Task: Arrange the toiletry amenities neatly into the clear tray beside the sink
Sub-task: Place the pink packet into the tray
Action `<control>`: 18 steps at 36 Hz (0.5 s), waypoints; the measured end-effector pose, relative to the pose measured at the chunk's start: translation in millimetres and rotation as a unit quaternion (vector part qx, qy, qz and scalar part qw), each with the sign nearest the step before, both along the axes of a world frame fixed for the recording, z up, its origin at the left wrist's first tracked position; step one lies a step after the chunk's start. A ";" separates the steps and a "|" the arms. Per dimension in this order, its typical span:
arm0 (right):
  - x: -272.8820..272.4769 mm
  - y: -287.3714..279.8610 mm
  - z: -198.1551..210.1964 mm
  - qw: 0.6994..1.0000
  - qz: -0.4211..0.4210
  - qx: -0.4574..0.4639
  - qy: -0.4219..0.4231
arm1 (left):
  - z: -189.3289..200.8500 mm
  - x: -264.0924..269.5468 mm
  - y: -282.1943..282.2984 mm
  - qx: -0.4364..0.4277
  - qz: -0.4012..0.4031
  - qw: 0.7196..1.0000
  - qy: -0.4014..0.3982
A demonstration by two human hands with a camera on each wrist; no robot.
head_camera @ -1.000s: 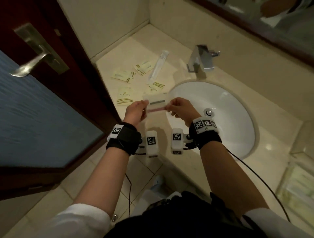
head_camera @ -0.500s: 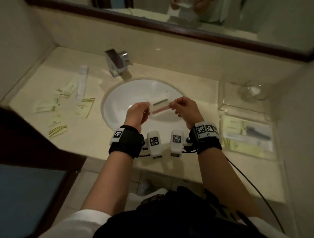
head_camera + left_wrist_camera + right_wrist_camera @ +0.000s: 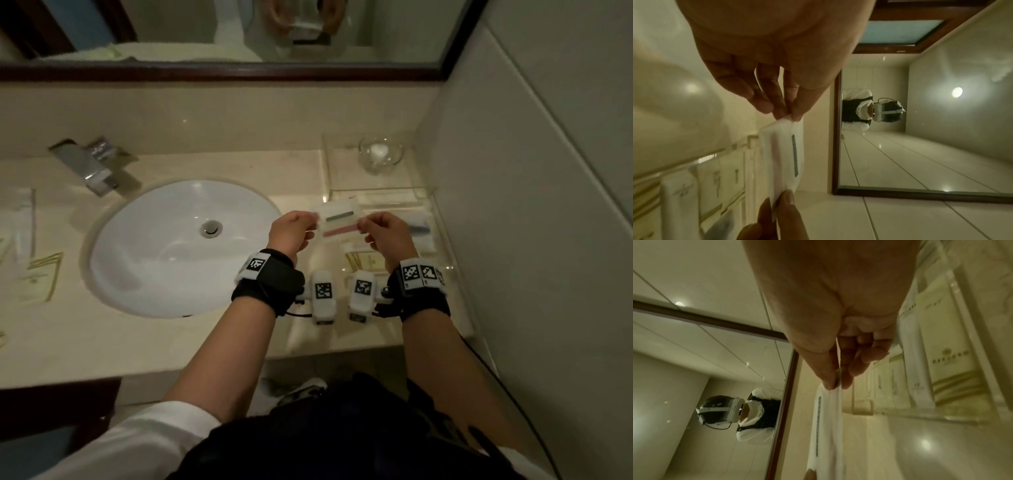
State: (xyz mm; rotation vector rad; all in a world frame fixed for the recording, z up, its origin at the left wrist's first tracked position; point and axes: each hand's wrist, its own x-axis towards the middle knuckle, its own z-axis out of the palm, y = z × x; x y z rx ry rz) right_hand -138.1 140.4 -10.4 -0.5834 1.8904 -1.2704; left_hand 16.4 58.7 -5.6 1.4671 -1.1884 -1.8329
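— Pinching the flat translucent white sachet with a grey strip and a pink bar inside [image 3: 339,221] at both short ends, the person holds it level in the air. The left hand [image 3: 291,233] has thumb and fingertips closed on the end at the sachet's 9 o'clock; the right hand [image 3: 385,236] pinches the end at 3 o'clock.

— And where does the sachet hang?

— Between the two hands, over the near-left part of the clear rectangular plastic tray [image 3: 424,195], at about 3 o'clock from the round white basin [image 3: 137,246]. In the left wrist view the left hand's thumb and fingertips [image 3: 797,112] close on the sachet's [image 3: 787,154] corner; in the right wrist view the right hand's fingertips [image 3: 830,379] grip the sachet's [image 3: 826,426] opposite edge.

— What lies in the tray?

— Cream packets with gold stripes [image 3: 363,262] under the right wrist, and a small round glass bowl [image 3: 379,154] at the tray's 12 o'clock end. More cream packets [image 3: 41,275] lie on the beige stone counter [image 3: 102,342] at the basin's 9 o'clock, well apart from the hands.
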 end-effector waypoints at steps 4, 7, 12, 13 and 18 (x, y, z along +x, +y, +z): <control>-29.0 21.2 -5.5 0.999 -0.006 0.015 0.036 | -5.9 -32.8 13.0 0.014 -0.023 1.000 0.002; -47.3 33.0 -10.5 0.997 -0.007 0.032 0.065 | -9.4 -54.7 22.1 0.027 -0.031 0.999 0.009; -78.4 52.5 -20.1 0.995 -0.021 0.055 0.082 | -14.8 -89.6 38.2 0.032 -0.042 0.999 0.002; -83.1 55.1 -21.7 0.995 -0.024 0.056 0.080 | -16.1 -94.7 40.5 0.031 -0.045 0.999 0.001; -103.1 65.5 -31.3 0.995 -0.046 0.061 0.071 | -24.6 -116.5 47.8 0.026 -0.069 0.997 -0.008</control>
